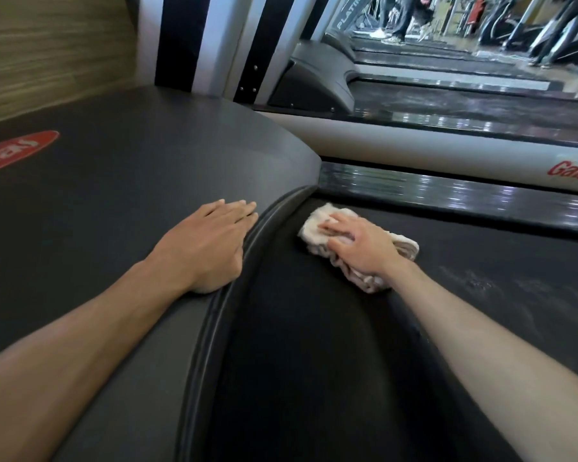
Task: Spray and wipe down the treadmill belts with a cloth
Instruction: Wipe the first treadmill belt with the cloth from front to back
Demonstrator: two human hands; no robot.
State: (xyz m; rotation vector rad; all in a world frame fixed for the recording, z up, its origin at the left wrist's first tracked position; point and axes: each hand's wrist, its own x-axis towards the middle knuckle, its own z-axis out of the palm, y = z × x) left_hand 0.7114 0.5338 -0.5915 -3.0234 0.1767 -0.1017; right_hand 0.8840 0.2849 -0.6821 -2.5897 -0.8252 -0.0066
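A black treadmill belt (pixel 314 345) runs across the lower right. Near its front end lies a bunched pale cloth (pixel 317 225). My right hand (pixel 357 245) presses flat on top of the cloth, fingers spread over it, pointing toward the motor cover. My left hand (pixel 207 241) rests flat, fingers straight and together, on the grey motor cover (pixel 131 181) beside the belt's curved edge trim. No spray bottle is in view.
A ribbed side rail (pixel 447 191) and grey frame with red lettering border the belt's far side. More treadmills (pixel 431 95) line up beyond. A person's legs (pixel 401 18) stand far back. Wood-pattern wall at upper left. Faint streaks (pixel 481 278) mark the belt at right.
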